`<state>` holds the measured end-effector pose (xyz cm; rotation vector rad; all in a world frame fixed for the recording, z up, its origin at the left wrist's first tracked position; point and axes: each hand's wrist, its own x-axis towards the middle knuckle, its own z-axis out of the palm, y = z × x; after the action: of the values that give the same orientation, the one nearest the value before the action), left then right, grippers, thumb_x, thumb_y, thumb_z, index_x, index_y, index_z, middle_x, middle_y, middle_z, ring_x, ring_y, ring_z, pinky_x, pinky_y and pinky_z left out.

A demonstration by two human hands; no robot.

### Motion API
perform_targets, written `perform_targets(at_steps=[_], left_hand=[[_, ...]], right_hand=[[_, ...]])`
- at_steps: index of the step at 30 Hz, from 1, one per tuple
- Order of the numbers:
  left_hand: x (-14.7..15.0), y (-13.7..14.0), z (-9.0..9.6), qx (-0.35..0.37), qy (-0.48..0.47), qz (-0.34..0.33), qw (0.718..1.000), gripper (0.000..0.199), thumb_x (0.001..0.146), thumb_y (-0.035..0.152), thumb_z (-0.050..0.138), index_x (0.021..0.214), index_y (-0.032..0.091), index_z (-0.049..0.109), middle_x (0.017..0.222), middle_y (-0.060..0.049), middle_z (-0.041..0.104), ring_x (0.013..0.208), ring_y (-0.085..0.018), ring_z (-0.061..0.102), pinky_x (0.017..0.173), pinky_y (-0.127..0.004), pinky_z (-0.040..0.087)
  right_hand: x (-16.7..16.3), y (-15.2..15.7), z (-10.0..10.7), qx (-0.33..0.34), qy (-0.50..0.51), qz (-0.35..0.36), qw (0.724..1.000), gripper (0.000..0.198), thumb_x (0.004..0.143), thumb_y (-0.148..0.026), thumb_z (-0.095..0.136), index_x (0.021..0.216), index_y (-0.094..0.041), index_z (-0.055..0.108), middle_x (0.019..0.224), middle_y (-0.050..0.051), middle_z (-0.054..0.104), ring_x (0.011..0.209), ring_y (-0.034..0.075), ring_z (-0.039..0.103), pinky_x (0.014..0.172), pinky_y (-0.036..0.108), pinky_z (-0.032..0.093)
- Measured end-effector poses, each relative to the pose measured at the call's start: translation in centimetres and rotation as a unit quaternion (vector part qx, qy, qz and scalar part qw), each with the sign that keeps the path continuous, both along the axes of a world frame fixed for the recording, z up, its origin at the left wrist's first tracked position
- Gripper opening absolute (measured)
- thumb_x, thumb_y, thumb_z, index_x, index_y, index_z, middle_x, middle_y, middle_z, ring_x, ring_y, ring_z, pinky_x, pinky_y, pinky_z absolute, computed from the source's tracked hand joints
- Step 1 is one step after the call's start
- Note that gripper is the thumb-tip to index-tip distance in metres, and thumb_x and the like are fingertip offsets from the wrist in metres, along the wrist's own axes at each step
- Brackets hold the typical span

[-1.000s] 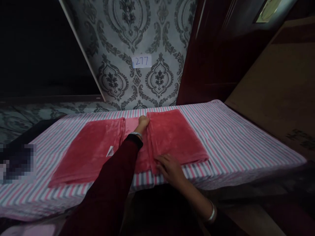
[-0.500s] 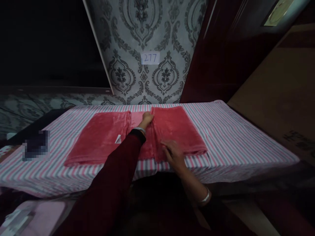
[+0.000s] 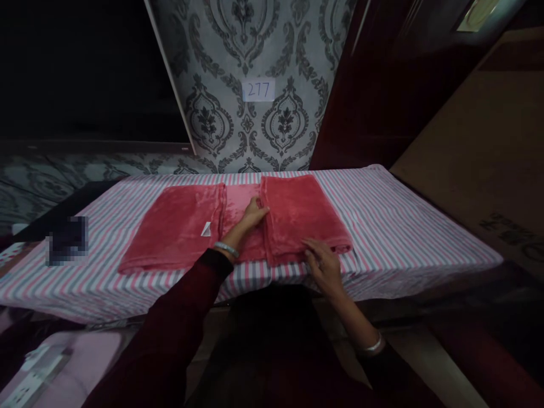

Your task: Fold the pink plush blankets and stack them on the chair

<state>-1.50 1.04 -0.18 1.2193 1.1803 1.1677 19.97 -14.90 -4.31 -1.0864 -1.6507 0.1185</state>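
A red plush blanket (image 3: 178,226) lies across the table with its left and right sides folded inward. A lighter strip (image 3: 242,195) of it shows between the two folds, and a small white tag (image 3: 206,229) sticks up from the left fold. My left hand (image 3: 256,214) has its fingers closed at the inner edge of the right fold (image 3: 297,209). Over that fold's front edge, my right hand (image 3: 325,266) touches the cloth, thumb and fingers apart. Each wrist wears a silver bangle.
A pink, grey and white striped cloth (image 3: 408,238) covers the table. A dark screen (image 3: 85,73) stands behind at left, and a large cardboard box (image 3: 480,153) at right. Below left, a power strip (image 3: 29,385) rests on a pink surface. A blurred dark item (image 3: 68,241) lies at the left edge.
My left hand has slid toward me along the right fold's inner edge. My right hand has moved to the right along its front part. The view has tilted slightly down.
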Motion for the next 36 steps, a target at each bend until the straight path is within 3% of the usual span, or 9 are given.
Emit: perform_targets(at_steps=[4,8,13,18,21,24,28,31,36], left_hand=[[-0.4,-6.0,-1.6,-0.024,-0.06,-0.052,0.997,0.078,0.075,0.027,0.076,0.145,0.021,0.044,0.081,0.002,0.062,0.063,-0.012,0.058,0.057,-0.022,0.047],[-0.1,-9.7,-2.6,-0.012,-0.076,-0.02,0.997,0.076,0.075,0.022,0.072,0.147,0.022,0.045,0.077,0.005,0.056,0.064,-0.01,0.054,0.061,-0.021,0.045],[0.2,-10.7,-2.6,0.005,-0.073,-0.044,0.996,0.075,0.074,0.023,0.071,0.145,0.024,0.049,0.076,0.005,0.056,0.066,-0.011,0.054,0.065,-0.022,0.045],[-0.2,-10.8,-2.3,0.021,-0.066,-0.089,0.994,0.068,0.072,0.019,0.067,0.139,0.022,0.056,0.079,0.002,0.061,0.07,-0.013,0.057,0.067,-0.023,0.045],[-0.2,-10.9,-2.3,0.03,-0.068,-0.101,0.992,0.066,0.074,0.02,0.066,0.139,0.023,0.058,0.085,0.0,0.065,0.074,-0.014,0.059,0.071,-0.025,0.047],[-0.2,-10.9,-2.6,0.021,-0.069,-0.076,0.995,0.072,0.076,0.019,0.065,0.147,0.022,0.052,0.073,0.003,0.056,0.063,-0.012,0.052,0.063,-0.023,0.043],[-0.3,-10.8,-3.2,0.006,-0.072,-0.063,0.995,0.077,0.077,0.019,0.068,0.15,0.021,0.046,0.069,0.006,0.049,0.059,-0.01,0.047,0.057,-0.02,0.038],[-0.4,-10.7,-3.4,0.006,-0.071,-0.061,0.996,0.076,0.077,0.021,0.07,0.149,0.022,0.046,0.069,0.007,0.048,0.06,-0.01,0.047,0.058,-0.02,0.038],[-0.4,-10.6,-3.4,-0.002,-0.095,-0.068,0.993,0.082,0.074,0.024,0.073,0.15,0.023,0.042,0.072,0.007,0.053,0.063,-0.011,0.051,0.063,-0.022,0.042]], right_hand=[[1.4,-1.7,-0.2,-0.006,0.02,-0.06,0.998,0.027,0.1,-0.032,0.052,0.111,-0.023,0.075,0.107,0.009,0.077,0.102,0.024,0.071,0.092,0.042,0.057],[1.0,-2.0,-0.2,-0.018,-0.034,-0.064,0.997,0.031,0.101,-0.031,0.047,0.114,-0.024,0.073,0.11,0.01,0.075,0.107,0.026,0.067,0.097,0.047,0.053],[-1.2,0.1,0.7,-0.078,-0.167,-0.025,0.982,0.041,0.095,-0.027,0.055,0.134,-0.023,0.065,0.128,0.013,0.065,0.115,0.029,0.061,0.101,0.049,0.05],[-2.4,1.8,1.2,-0.19,-0.225,-0.06,0.954,0.029,0.093,-0.023,0.056,0.113,-0.023,0.076,0.1,0.011,0.071,0.086,0.025,0.067,0.076,0.035,0.053],[-2.5,2.6,1.6,-0.18,-0.155,-0.075,0.969,0.029,0.093,-0.028,0.053,0.109,-0.02,0.076,0.09,0.01,0.075,0.083,0.026,0.069,0.074,0.035,0.052],[-2.6,3.9,2.3,-0.165,0.017,-0.071,0.984,0.035,0.094,-0.038,0.05,0.11,-0.015,0.072,0.076,0.008,0.073,0.069,0.024,0.068,0.066,0.034,0.052],[-3.1,5.4,3.7,-0.138,0.2,-0.044,0.969,0.044,0.097,-0.048,0.045,0.114,-0.014,0.067,0.066,0.003,0.069,0.055,0.02,0.064,0.058,0.032,0.053],[-3.4,5.5,3.6,-0.089,0.113,-0.068,0.987,0.039,0.097,-0.045,0.047,0.112,-0.017,0.07,0.078,0.006,0.074,0.068,0.022,0.068,0.069,0.034,0.055],[-3.6,4.2,0.9,-0.161,-0.122,-0.058,0.978,0.026,0.093,-0.034,0.054,0.103,-0.024,0.076,0.087,0.007,0.079,0.079,0.024,0.072,0.073,0.033,0.054]])
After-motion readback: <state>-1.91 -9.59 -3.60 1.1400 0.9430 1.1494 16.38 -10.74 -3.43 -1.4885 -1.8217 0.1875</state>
